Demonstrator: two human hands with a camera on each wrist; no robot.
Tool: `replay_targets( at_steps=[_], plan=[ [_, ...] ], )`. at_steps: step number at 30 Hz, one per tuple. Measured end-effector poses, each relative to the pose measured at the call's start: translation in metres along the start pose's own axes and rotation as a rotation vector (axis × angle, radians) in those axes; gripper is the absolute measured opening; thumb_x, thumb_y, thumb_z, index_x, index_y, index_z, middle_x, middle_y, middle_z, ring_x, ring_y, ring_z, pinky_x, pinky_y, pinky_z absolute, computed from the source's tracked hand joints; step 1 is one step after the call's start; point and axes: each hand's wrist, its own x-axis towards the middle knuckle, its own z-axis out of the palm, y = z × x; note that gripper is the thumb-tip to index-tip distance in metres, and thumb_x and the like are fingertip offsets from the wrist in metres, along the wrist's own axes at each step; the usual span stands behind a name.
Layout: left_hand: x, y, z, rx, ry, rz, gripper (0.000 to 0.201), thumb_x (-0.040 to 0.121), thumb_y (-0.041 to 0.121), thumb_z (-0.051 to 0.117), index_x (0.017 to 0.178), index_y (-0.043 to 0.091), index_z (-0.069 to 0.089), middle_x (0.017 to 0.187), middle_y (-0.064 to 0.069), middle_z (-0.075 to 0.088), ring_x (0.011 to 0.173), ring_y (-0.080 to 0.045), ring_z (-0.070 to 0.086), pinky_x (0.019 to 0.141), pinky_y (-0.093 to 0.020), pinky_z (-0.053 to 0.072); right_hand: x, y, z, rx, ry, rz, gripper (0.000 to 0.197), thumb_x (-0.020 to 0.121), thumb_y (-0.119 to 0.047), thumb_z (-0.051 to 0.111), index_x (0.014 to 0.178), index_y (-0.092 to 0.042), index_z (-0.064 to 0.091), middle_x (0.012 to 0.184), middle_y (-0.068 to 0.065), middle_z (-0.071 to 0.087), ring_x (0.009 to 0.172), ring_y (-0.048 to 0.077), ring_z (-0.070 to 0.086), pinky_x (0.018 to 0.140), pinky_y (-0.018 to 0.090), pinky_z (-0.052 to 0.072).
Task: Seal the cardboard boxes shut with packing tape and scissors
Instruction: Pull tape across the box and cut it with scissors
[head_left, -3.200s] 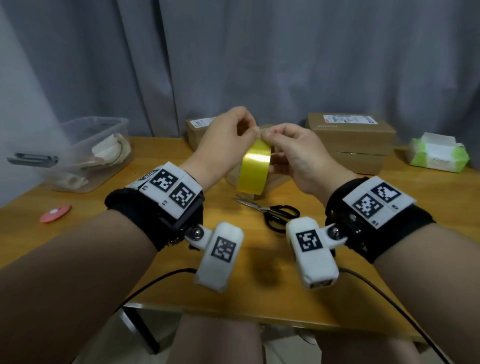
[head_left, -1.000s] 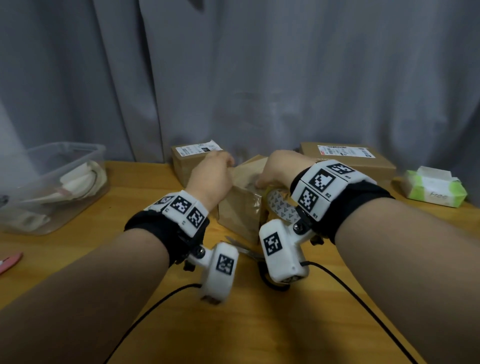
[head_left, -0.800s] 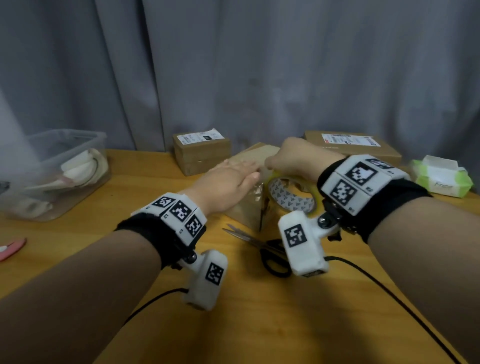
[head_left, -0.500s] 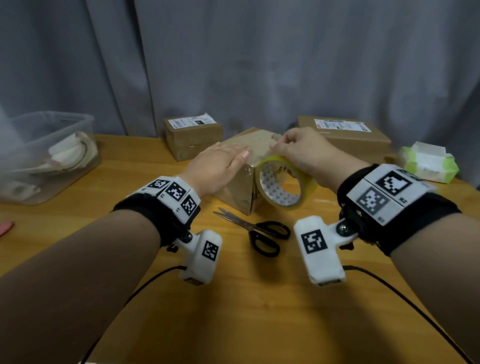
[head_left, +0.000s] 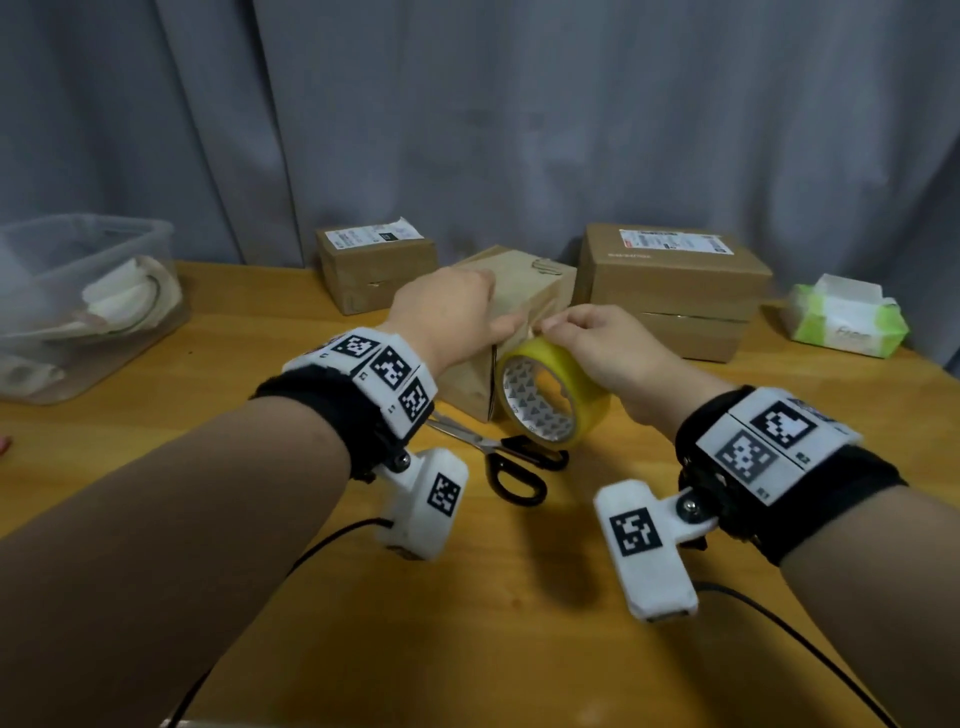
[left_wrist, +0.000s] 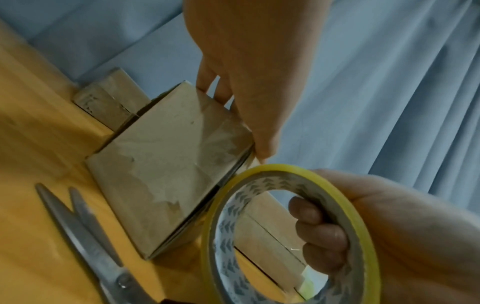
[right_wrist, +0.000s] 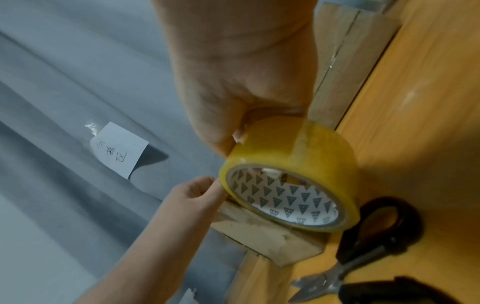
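Observation:
A small brown cardboard box (head_left: 524, 283) stands at mid-table. My left hand (head_left: 483, 312) lies flat on its top, fingers straight, pressing it down; the left wrist view shows the fingers (left_wrist: 213, 82) along the box's (left_wrist: 166, 164) upper edge. My right hand (head_left: 571, 332) grips a yellow tape roll (head_left: 550, 395) at the box's near right corner, fingers hooked through the core (left_wrist: 319, 226). In the right wrist view the roll (right_wrist: 293, 174) touches the box (right_wrist: 267, 240). Black-handled scissors (head_left: 498, 457) lie on the table just in front.
Two more cardboard boxes stand at the back, a small one (head_left: 374, 270) to the left and a larger one (head_left: 670, 286) to the right. A clear plastic bin (head_left: 88, 301) sits far left, a tissue pack (head_left: 847, 322) far right. A grey curtain hangs behind.
The right hand has drawn the tape roll from the box top back toward me and down past its near edge. The left hand went from gripping at the box top to lying flat on it.

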Motion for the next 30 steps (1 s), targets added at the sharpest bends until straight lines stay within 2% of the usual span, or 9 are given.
replay_targets(
  at_steps=[3,5,8,10,13,17,21,26,30],
  plan=[
    [0.004,-0.008,-0.001,-0.04,-0.081,0.073,0.043,0.093,0.047,0.048,0.117,0.013,0.057,0.113,-0.008,0.064,0.105,-0.027,0.057,0.092,-0.037,0.041,0.003,0.001,0.003,0.035,0.027,-0.003,0.023,0.096,-0.033,0.054,0.098,-0.014,0.067,0.097,0.005,0.067,0.093,0.022,0.061,0.077,0.032,0.047],
    [0.007,-0.017,-0.002,-0.07,-0.137,0.156,0.041,0.096,0.043,0.044,0.124,0.015,0.057,0.127,-0.005,0.06,0.122,-0.022,0.049,0.113,-0.042,0.017,0.011,-0.002,0.001,-0.223,0.124,-0.117,0.022,0.096,-0.031,0.053,0.093,-0.012,0.064,0.089,0.003,0.064,0.089,0.023,0.059,0.07,0.029,0.041],
    [0.01,-0.033,-0.003,-0.092,-0.217,0.239,0.043,0.098,0.043,0.04,0.137,0.027,0.047,0.145,0.007,0.045,0.144,-0.013,0.018,0.115,-0.045,-0.004,0.028,-0.016,-0.002,-0.565,0.227,-0.372,0.023,0.095,-0.03,0.051,0.108,-0.016,0.062,0.099,0.004,0.056,0.101,0.025,0.055,0.082,0.03,0.041],
    [0.012,-0.042,-0.003,-0.15,-0.225,0.25,0.041,0.096,0.044,0.044,0.134,0.033,0.05,0.147,0.012,0.04,0.146,-0.014,0.007,0.115,-0.046,-0.007,0.045,-0.026,-0.003,-0.711,0.096,-0.51,0.037,0.096,-0.035,0.047,0.128,-0.016,0.056,0.124,0.006,0.053,0.121,0.025,0.048,0.102,0.037,0.037],
    [0.012,-0.046,-0.001,-0.268,-0.158,0.103,0.036,0.087,0.05,0.058,0.121,0.04,0.06,0.149,0.013,0.032,0.142,-0.019,0.016,0.114,-0.042,0.008,0.064,-0.031,0.006,-0.782,-0.236,-0.525,0.059,0.099,-0.043,0.039,0.148,-0.011,0.033,0.152,0.005,0.036,0.141,0.022,0.032,0.115,0.038,0.025],
    [0.002,-0.047,0.004,-0.476,-0.102,-0.142,0.054,0.077,0.044,0.071,0.123,0.023,0.052,0.123,-0.002,0.035,0.121,-0.026,0.042,0.106,-0.037,0.034,0.068,-0.03,0.016,-0.956,-0.346,-0.389,0.064,0.099,-0.052,0.022,0.154,-0.023,0.01,0.161,-0.002,0.008,0.148,0.015,0.008,0.117,0.048,0.008],
    [-0.021,-0.041,-0.006,-0.899,-0.199,-0.383,0.052,0.084,0.047,0.063,0.117,0.012,0.045,0.101,-0.006,0.056,0.078,-0.017,0.061,0.077,-0.036,0.056,0.064,-0.036,0.019,-0.984,-0.328,-0.249,0.059,0.1,-0.053,0.017,0.153,-0.031,0.006,0.161,-0.006,-0.001,0.148,0.017,0.001,0.116,0.057,0.001],
    [-0.034,-0.029,-0.01,-0.694,-0.329,-0.272,0.067,0.079,0.05,0.068,0.128,0.016,0.039,0.103,0.004,0.05,0.092,-0.013,0.05,0.066,-0.024,0.04,0.06,-0.041,0.039,-1.075,-0.09,-0.004,0.06,0.098,-0.049,0.025,0.151,-0.023,0.017,0.159,0.002,0.016,0.145,0.026,0.017,0.11,0.06,0.019],
    [-0.032,-0.037,-0.005,-0.477,-0.156,-0.132,0.052,0.084,0.036,0.068,0.125,0.014,0.043,0.079,0.007,0.05,0.062,-0.004,0.046,0.047,-0.018,0.029,0.059,-0.052,0.046,-1.187,-0.013,0.03,0.063,0.096,-0.055,0.019,0.138,-0.014,0.043,0.14,0.011,0.045,0.129,0.032,0.037,0.101,0.046,0.034]
  ],
)
